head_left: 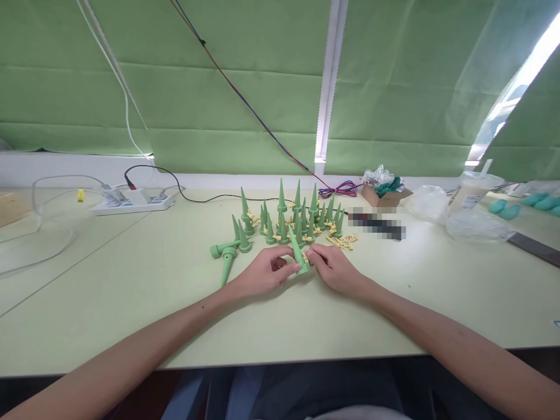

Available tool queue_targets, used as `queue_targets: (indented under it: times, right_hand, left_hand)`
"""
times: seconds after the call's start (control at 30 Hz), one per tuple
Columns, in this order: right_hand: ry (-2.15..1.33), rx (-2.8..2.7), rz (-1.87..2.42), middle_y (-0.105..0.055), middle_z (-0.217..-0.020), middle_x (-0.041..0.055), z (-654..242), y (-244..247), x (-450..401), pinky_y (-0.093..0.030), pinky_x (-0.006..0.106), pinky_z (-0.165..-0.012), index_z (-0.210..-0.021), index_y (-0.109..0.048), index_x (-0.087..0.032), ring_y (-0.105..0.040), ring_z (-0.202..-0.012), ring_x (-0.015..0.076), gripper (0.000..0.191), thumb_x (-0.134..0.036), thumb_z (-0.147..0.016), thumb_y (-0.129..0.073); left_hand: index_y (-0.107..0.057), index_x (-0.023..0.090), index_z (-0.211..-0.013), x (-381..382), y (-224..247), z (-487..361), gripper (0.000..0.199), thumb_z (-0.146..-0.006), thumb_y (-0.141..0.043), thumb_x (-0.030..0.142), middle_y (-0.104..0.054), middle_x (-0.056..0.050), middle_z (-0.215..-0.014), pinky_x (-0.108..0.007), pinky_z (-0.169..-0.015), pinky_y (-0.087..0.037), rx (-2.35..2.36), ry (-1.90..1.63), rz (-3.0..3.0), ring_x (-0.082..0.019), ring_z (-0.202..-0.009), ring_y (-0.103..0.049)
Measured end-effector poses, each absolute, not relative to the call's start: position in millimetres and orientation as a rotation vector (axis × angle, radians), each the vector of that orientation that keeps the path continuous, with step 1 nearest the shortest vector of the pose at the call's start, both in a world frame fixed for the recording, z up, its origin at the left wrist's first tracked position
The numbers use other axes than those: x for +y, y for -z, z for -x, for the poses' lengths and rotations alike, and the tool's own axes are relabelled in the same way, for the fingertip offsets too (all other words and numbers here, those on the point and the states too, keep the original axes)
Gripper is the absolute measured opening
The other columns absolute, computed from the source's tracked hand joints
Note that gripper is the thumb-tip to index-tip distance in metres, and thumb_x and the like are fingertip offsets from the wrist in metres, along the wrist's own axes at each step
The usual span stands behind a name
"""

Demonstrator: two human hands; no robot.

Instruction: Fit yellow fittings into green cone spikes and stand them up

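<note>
Between thumb and fingers, my left hand (268,271) grips a green plant watering spike (298,252), tilted with its tip pointing up and away from me. My right hand (335,268) is closed in a pinch at the wide end of that spike, on a small yellow valve (305,257) mostly covered by the fingertips. Just beyond my hands stand several green spikes (282,201) in a cluster, many with yellow valves at their bases. Loose yellow valves (345,241) lie in a small pile to the right. Left of the cluster, spikes (226,265) lie on their sides.
A white power strip (133,202) with cables sits on the table (144,280) at the back left. Toward the back right are a small cardboard box (382,197), a pixelated dark object (377,225), a plastic cup (470,192), plastic bags and teal pieces (504,209).
</note>
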State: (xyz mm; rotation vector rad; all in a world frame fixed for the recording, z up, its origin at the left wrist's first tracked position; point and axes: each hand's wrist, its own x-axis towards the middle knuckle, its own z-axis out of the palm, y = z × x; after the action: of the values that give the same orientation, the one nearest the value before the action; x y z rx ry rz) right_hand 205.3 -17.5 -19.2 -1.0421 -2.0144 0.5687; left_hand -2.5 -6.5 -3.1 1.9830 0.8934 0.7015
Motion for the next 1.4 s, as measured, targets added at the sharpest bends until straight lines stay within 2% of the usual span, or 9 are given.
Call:
queue_targets:
  times: [0.13, 0.37, 0.57, 0.77, 0.87, 0.97, 1.17, 1.4]
  right_hand:
    - [-0.600, -2.012, 1.067, -0.040, -0.058, -0.0032, -204.4, 18.9, -18.4, -0.030, 0.028, -0.057, -0.065, -0.038, -0.021, -0.036, -0.055, 0.0130, 0.038, -0.035, -0.100, -0.037]
    - [-0.646, -1.980, 1.083, -0.047, -0.060, -0.0018, -203.7, 20.4, -17.7, -0.032, 0.028, -0.059, -0.065, -0.042, -0.021, -0.041, -0.056, 0.0138, 0.040, -0.038, -0.101, -0.035]
    - [-0.676, -1.962, 1.081, -0.047, -0.059, -0.0020, -203.7, 19.9, -16.5, -0.033, 0.027, -0.059, -0.065, -0.044, -0.020, -0.042, -0.057, 0.0132, 0.043, -0.043, -0.101, -0.036]
    - [-0.626, -1.909, 1.127, -0.041, -0.058, -0.0031, -201.1, 20.3, -15.9, -0.031, 0.027, -0.057, -0.068, -0.046, -0.020, -0.039, -0.057, 0.0131, 0.041, -0.044, -0.100, -0.039]
    - [-0.575, -1.894, 1.128, -0.040, -0.058, -0.0032, -201.5, 19.3, -16.6, -0.029, 0.027, -0.056, -0.067, -0.043, -0.020, -0.037, -0.056, 0.0131, 0.041, -0.044, -0.100, -0.040]
    - [-0.521, -1.878, 1.124, -0.038, -0.059, -0.0032, -202.9, 18.5, -16.5, -0.028, 0.028, -0.055, -0.066, -0.039, -0.021, -0.035, -0.056, 0.0131, 0.041, -0.044, -0.100, -0.040]
    - [-0.460, -1.910, 1.101, -0.044, -0.061, -0.0023, -203.2, 17.4, -15.6, -0.030, 0.028, -0.057, -0.069, -0.044, -0.021, -0.038, -0.056, 0.0135, 0.037, -0.039, -0.100, -0.040]
    - [-0.518, -1.964, 1.063, -0.046, -0.061, -0.0021, -202.9, 16.9, -17.6, -0.030, 0.027, -0.058, -0.069, -0.046, -0.020, -0.040, -0.057, 0.0134, 0.035, -0.035, -0.100, -0.041]
  left_hand:
    - [-0.061, 0.016, -0.080, -7.3, 2.1, 0.8, 0.029, -0.087, -0.058, 0.044, -0.059, -0.003, -0.080, -0.024, -0.053, -0.043, 0.901, -0.769, -2.108, -0.012, -0.058, -0.053]
    - [-0.055, 0.018, -0.078, -6.9, 6.1, 1.6, 0.025, -0.092, -0.055, 0.039, -0.052, -0.002, -0.079, -0.023, -0.056, -0.040, 0.878, -0.873, -2.388, -0.012, -0.066, -0.049]
    - [-0.059, 0.018, -0.087, -6.1, 10.8, 2.7, 0.017, -0.094, -0.051, 0.031, -0.056, -0.006, -0.099, -0.024, -0.060, -0.043, 0.854, -0.936, -2.490, -0.011, -0.064, -0.049]
    - [-0.058, 0.020, -0.097, -2.9, 9.7, 1.8, 0.015, -0.094, -0.054, 0.034, -0.057, -0.006, -0.105, -0.024, -0.059, -0.045, 0.970, -0.943, -2.432, -0.010, -0.064, -0.052]
    - [-0.056, 0.020, -0.098, -1.7, 8.5, 1.0, 0.018, -0.092, -0.057, 0.036, -0.059, -0.004, -0.098, -0.024, -0.059, -0.044, 1.065, -0.979, -2.347, -0.010, -0.060, -0.052]
    - [-0.057, 0.019, -0.089, -1.0, 7.4, -0.4, 0.024, -0.093, -0.053, 0.042, -0.061, -0.001, -0.083, -0.024, -0.055, -0.042, 1.111, -0.941, -2.221, -0.010, -0.056, -0.051]
    - [-0.059, 0.017, -0.074, 0.2, 7.0, -1.0, 0.048, -0.095, -0.041, 0.056, -0.051, 0.003, -0.051, -0.023, -0.050, -0.036, 1.074, -0.815, -1.985, -0.011, -0.046, -0.046]
    - [-0.061, 0.015, -0.075, -0.9, 4.1, 0.6, 0.057, -0.094, -0.036, 0.063, -0.049, 0.003, -0.041, -0.023, -0.048, -0.033, 0.974, -0.624, -1.849, -0.010, -0.038, -0.043]
